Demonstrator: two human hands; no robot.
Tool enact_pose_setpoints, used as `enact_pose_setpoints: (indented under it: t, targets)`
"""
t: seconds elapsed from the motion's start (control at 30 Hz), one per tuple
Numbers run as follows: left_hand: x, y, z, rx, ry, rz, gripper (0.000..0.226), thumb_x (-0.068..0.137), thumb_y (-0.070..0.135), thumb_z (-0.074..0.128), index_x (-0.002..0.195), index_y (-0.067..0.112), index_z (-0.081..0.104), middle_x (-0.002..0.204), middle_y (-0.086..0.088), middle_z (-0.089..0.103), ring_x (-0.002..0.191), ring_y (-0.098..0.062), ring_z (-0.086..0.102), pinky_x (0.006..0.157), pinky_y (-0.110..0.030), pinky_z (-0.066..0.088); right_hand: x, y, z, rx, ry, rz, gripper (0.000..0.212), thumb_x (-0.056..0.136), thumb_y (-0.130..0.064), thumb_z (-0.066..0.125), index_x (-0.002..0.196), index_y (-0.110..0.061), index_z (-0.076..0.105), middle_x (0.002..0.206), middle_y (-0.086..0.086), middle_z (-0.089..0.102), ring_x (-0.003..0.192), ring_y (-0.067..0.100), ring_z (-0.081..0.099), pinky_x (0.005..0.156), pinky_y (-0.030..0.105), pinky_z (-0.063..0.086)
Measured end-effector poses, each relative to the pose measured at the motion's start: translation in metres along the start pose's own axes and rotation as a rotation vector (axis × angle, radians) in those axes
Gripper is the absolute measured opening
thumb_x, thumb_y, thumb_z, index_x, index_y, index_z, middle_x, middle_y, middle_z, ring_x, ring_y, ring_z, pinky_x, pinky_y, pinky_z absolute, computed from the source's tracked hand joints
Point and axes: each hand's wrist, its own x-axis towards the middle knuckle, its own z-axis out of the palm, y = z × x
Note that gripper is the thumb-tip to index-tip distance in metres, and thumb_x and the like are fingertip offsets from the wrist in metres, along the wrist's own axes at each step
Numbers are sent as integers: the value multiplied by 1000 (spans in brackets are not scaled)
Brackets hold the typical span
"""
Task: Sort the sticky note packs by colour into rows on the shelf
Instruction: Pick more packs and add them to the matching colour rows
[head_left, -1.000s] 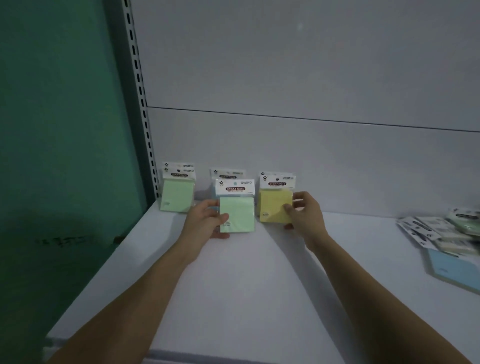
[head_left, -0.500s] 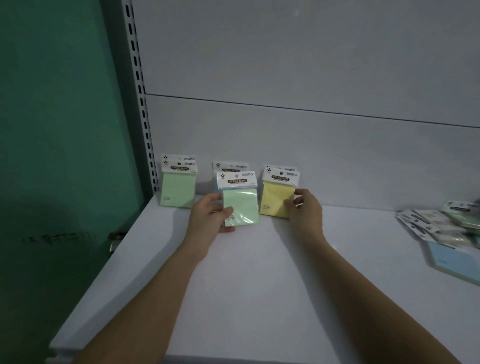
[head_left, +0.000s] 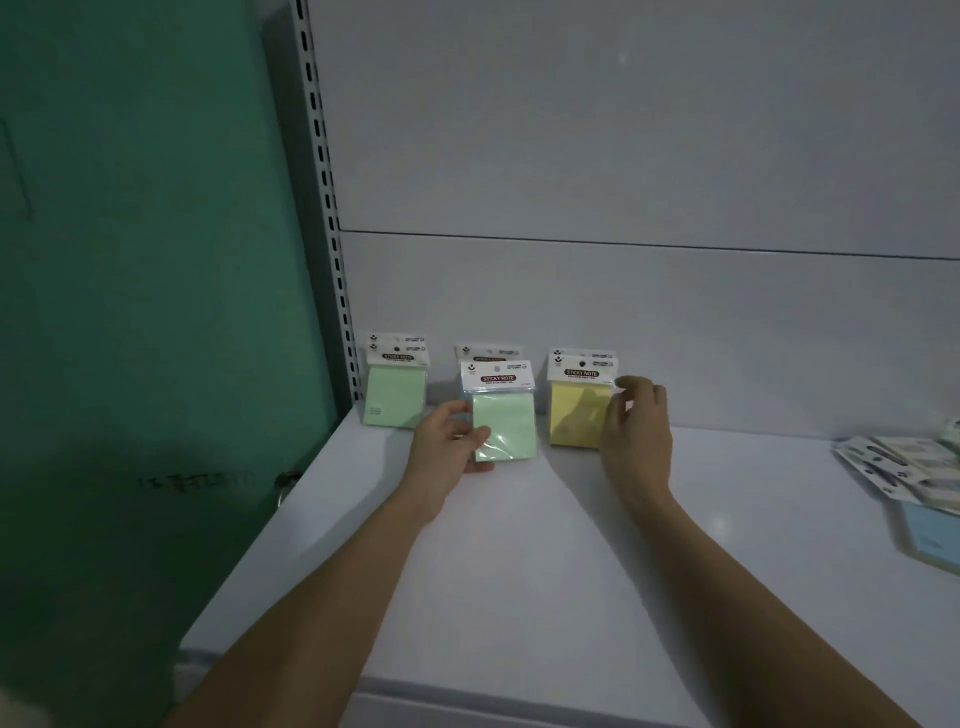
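White shelf (head_left: 519, 597) with a plain white back panel, a slotted upright (head_left: 332, 260) on the left and a teal-green wall past that. Pretty dim lighting.

Left hand (head_left: 449, 441) has the middle green pack (head_left: 501, 415) pinched at its lower left edge, thumb across the front and fingers curled round behind it. That pack stands upright in front of another pack (head_left: 488, 353), of which only the header card shows, so its colour is hidden.

Far-left green pack (head_left: 396, 387) stands against the back panel, just beside the upright, with a second header peeking out behind it.

Right hand (head_left: 636, 431) is at the right edge of the yellow pack (head_left: 579, 410), fingers loosely curled near its top corner. Can't tell if it's really pinching it or only touching. The yellow pack stands upright by the back panel, and there's another header behind it too.

Over at the right edge is a loose pile of packs (head_left: 909, 462) lying flat, with a blue pack (head_left: 930, 535) nearest the front.
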Motion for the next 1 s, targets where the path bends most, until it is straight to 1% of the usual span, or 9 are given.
enact_pose_setpoints:
  t: [0.07, 0.17, 0.27, 0.33, 0.43, 0.5, 0.6, 0.83, 1.0]
  targets:
    - [-2, 7, -9, 16, -11, -1, 34, 87, -6, 60, 117, 8, 54, 90, -8, 63, 78, -21, 64, 59, -32, 60, -12, -14, 3, -27, -111, -116, 22, 96, -10, 43, 112, -12, 58, 109, 5, 58, 96, 25, 56, 73, 29, 37]
    - [-1, 17, -38, 50, 52, 39, 35, 87, -6, 60, 118, 10, 55, 94, -6, 61, 83, -21, 64, 60, -32, 61, -37, -36, 21, -106, -437, -318, 18, 94, -13, 48, 102, -11, 64, 102, 6, 62, 96, 25, 56, 72, 30, 38]
    - [5, 20, -72, 105, 141, 33, 35, 87, -7, 61, 117, 12, 57, 91, -5, 61, 84, -24, 64, 57, -31, 58, -63, -51, 41, -310, -691, -513, 34, 94, -40, 41, 106, -16, 63, 114, 5, 60, 106, 28, 55, 85, 38, 47]
    - [12, 22, -87, 164, 195, 17, 36, 85, -6, 63, 116, 11, 59, 89, -6, 64, 82, -23, 65, 63, -34, 56, -73, -56, 51, -410, -773, -558, 46, 94, -50, 37, 124, -21, 56, 131, 3, 54, 120, 26, 48, 99, 40, 41]
    - [31, 23, -99, 240, 307, 15, 37, 81, -2, 69, 116, 8, 61, 100, -12, 67, 91, -26, 65, 84, -40, 54, -77, -60, 60, -387, -772, -522, 52, 95, -53, 37, 139, -27, 45, 147, -3, 42, 136, 20, 35, 113, 38, 27]
    - [41, 27, -102, 278, 346, 23, 40, 80, 0, 71, 118, 7, 61, 106, -12, 67, 96, -26, 64, 88, -38, 52, -76, -60, 60, -387, -746, -534, 53, 95, -54, 36, 141, -28, 43, 150, -5, 39, 138, 19, 32, 115, 37, 24]
    - [48, 19, -106, 310, 388, 23, 39, 82, 0, 70, 119, 6, 62, 107, -11, 68, 93, -24, 64, 85, -33, 51, -77, -57, 61, -392, -762, -530, 53, 96, -53, 37, 142, -29, 41, 150, -7, 38, 139, 16, 30, 115, 35, 22]
    - [46, -2, -104, 477, 443, 174, 28, 88, -1, 61, 115, 3, 66, 86, -2, 60, 80, -15, 57, 84, -26, 48, -78, -50, 65, -367, -754, -512, 52, 95, -55, 37, 141, -33, 41, 150, -10, 37, 140, 11, 28, 116, 32, 20]
    - [54, -6, -108, 641, 433, 191, 17, 87, 6, 65, 102, 11, 71, 90, -9, 67, 85, -27, 63, 81, -40, 55, -79, -50, 67, -373, -753, -500, 52, 94, -56, 37, 141, -34, 41, 150, -12, 37, 140, 10, 28, 117, 32, 20]
